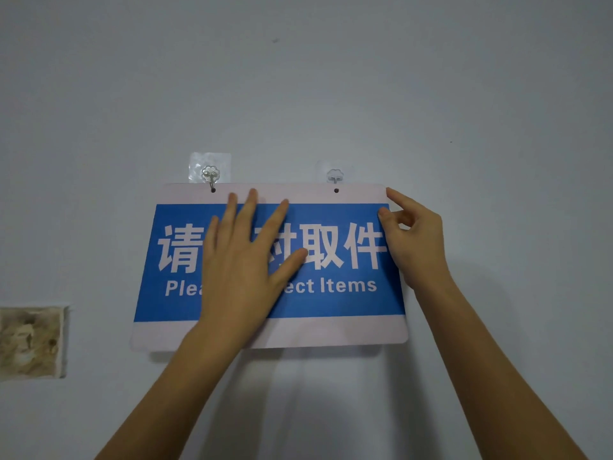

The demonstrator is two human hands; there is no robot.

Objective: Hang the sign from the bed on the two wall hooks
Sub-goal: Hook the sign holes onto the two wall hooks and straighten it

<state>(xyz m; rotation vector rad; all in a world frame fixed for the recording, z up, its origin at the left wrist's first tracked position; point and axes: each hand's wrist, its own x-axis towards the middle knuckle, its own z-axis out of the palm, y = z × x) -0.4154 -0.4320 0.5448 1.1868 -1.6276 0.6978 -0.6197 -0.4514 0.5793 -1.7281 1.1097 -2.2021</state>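
The sign (335,300), a blue panel with white lettering and pale borders, lies flat against the wall. The left hook (210,175), on a clear adhesive pad, passes through the sign's left hole. The right hook (335,176) sits just above the right hole, which shows dark below it; whether it is threaded I cannot tell. My left hand (243,260) presses flat on the sign's middle, fingers spread. My right hand (414,237) pinches the sign's upper right corner between thumb and forefinger.
A stained, patchy rectangle (31,341) marks the wall at lower left. The rest of the wall is plain grey-white, with a few small specks.
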